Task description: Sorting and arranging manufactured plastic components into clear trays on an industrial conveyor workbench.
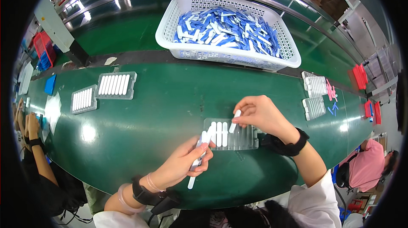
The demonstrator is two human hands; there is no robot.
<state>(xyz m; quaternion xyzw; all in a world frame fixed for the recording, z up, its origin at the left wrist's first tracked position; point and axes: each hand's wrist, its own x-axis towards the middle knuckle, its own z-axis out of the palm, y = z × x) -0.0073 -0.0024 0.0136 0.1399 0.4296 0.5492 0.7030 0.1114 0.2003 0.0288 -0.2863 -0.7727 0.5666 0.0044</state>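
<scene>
A clear plastic tray (244, 141) with narrow slots lies on the green table in front of me. Several white sticks (219, 134) sit upright side by side in its left part. My right hand (262, 115) pinches one flat white plastic stick (234, 122) between thumb and fingers, tilted just above the tray's middle slots. My left hand (187, 156), at the tray's left edge, is closed round a loose bunch of similar white sticks (191, 182) with some blue showing. Their exact kind cannot be made out.
A white perforated basket (178, 52) heaped with blue and white sticks stands beyond the tray. Filled trays (114, 85) lie at the left, other clear trays (314, 108) at the right beside pink and blue pieces (333, 109). Another person's hands (32, 126) are at the far left.
</scene>
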